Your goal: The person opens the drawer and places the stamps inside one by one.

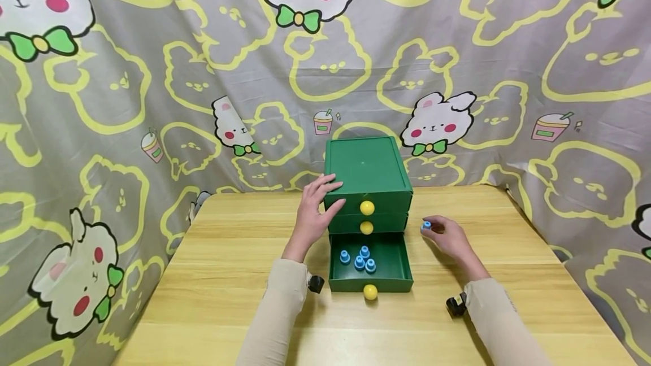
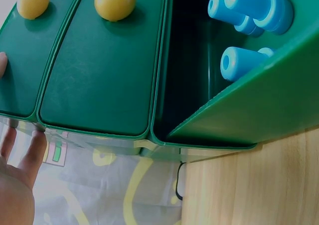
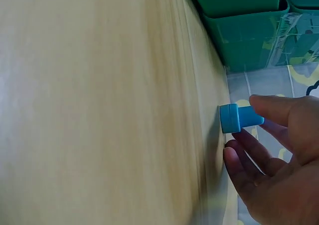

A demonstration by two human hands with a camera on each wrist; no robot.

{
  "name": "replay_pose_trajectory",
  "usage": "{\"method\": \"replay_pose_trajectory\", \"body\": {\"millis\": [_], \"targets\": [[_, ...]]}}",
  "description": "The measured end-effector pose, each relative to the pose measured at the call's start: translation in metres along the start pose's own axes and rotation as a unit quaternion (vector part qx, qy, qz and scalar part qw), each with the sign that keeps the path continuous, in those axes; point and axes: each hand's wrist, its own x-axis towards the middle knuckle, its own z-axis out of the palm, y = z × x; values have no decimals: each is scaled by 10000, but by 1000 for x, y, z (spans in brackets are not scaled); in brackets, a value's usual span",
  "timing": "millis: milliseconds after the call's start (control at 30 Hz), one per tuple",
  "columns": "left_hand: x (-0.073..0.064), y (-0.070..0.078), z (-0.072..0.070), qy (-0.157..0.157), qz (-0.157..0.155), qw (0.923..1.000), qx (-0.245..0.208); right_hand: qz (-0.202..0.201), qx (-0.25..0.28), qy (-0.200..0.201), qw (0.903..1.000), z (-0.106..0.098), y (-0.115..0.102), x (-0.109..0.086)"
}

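A green three-drawer cabinet (image 1: pixel 363 165) with round yellow knobs stands on the table, its bottom drawer (image 1: pixel 346 286) pulled out. Several small blue stepped pegs (image 1: pixel 359 263) stand inside that drawer. My left hand (image 1: pixel 311 216) rests against the cabinet's upper left side, its fingers at the top edge and the thumb on the top drawer's front. To the right of the cabinet, my right hand (image 1: pixel 450 239) pinches another blue stepped peg (image 3: pixel 231 118) between thumb and fingers. In the right wrist view its wide end faces away from the palm, close to the tabletop.
The pale wooden table (image 1: pixel 229 275) stretches to both sides of the cabinet. Behind it and at the sides hangs a grey curtain (image 1: pixel 244 27) with cartoon animals. The upper two drawers are pushed in. A small black wrist camera (image 1: pixel 456 305) sits on each sleeve.
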Motion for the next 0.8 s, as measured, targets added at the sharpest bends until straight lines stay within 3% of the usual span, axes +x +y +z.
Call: {"method": "replay_pose_trajectory", "body": {"millis": [800], "targets": [[0,-1,0,-12,-8,10000,47,-145,-264,254,9992,1,2,0]]}}
